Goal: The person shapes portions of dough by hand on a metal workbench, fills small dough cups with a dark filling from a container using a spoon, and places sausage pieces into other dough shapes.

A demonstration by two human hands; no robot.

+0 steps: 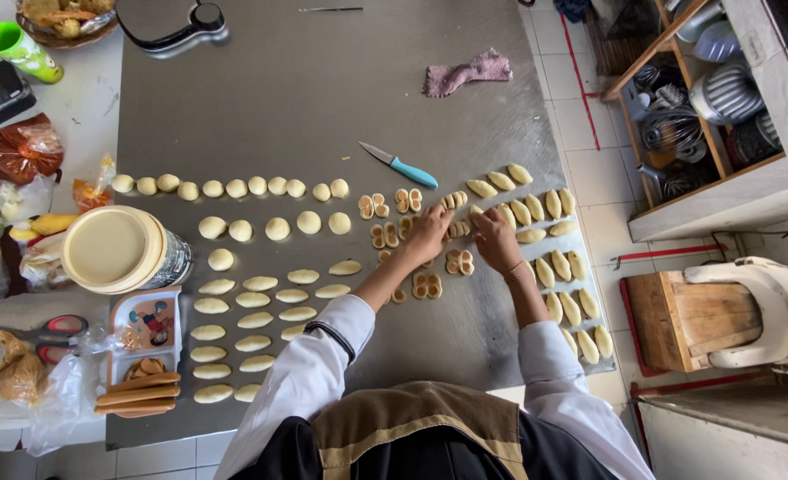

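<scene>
On a steel worktable (305,107) my left hand (426,236) and my right hand (495,238) meet over a small shaped dough piece (461,229), fingers pinched on it. Around them lie several cut, filled dough pieces (427,284) in pairs. To the right, several pointed oval dough pieces (554,258) stand in rows. To the left are flat oval dough pieces (256,320) and round dough balls (234,188) in lines. A blue-handled knife (398,164) lies just beyond my hands.
A round lidded tin (119,249), a small box (143,322) and red-handled scissors (43,331) sit at the left edge among plastic bags. A pink cloth (467,73) lies farther up. A wooden shelf with metal moulds (705,98) and a white mixer (767,311) stand right.
</scene>
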